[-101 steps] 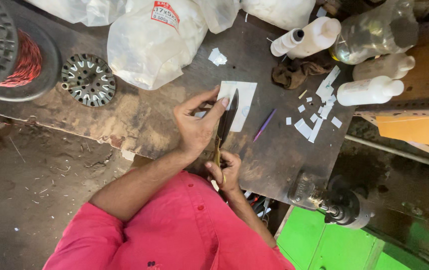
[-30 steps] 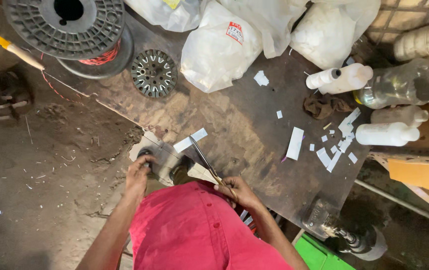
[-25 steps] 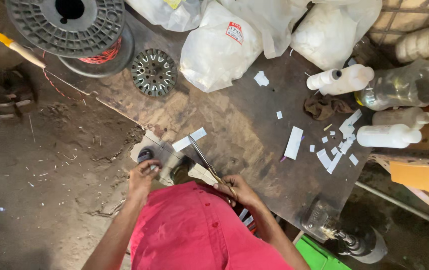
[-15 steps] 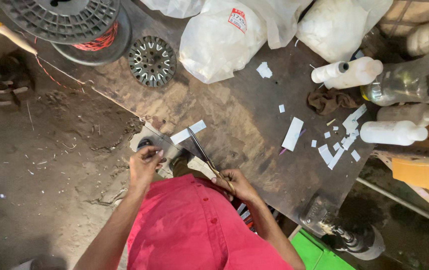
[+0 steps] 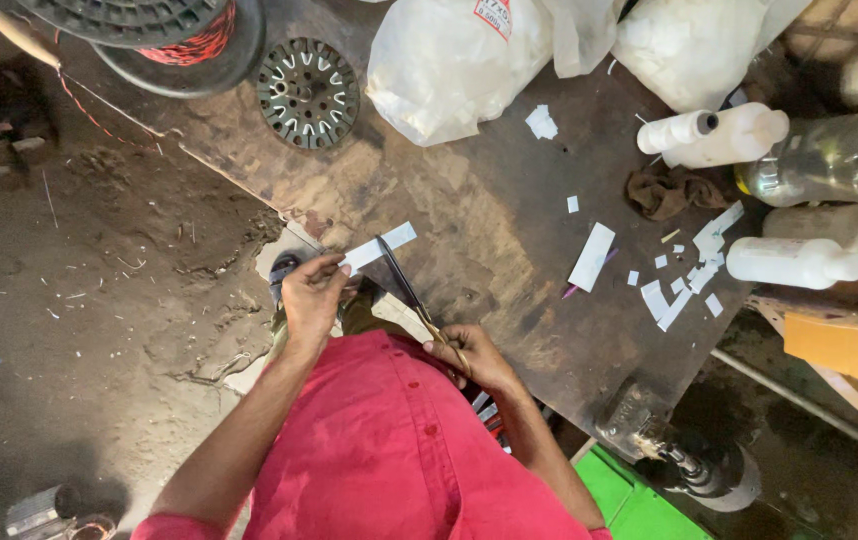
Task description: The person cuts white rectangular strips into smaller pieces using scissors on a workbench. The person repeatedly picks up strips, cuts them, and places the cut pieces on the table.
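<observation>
My left hand pinches one end of a narrow white paper strip near the table's front edge. My right hand grips the handles of a pair of scissors, whose dark blades point up toward the strip and reach its middle. Both hands are close to my red shirt. A longer white paper strip lies on the dark worn table to the right, with a thin purple pen partly under it. Several small white paper offcuts are scattered beside it.
A round slotted metal stator core and a big spool of red wire sit at the back left. White plastic bags, white bottles, a clear bottle and a brown rag crowd the back and right. Dirt floor lies left.
Since the oldest frame I have taken a strip off the table and turned toward the table's left edge. Over the last second my hands hold strip and scissors almost still.
</observation>
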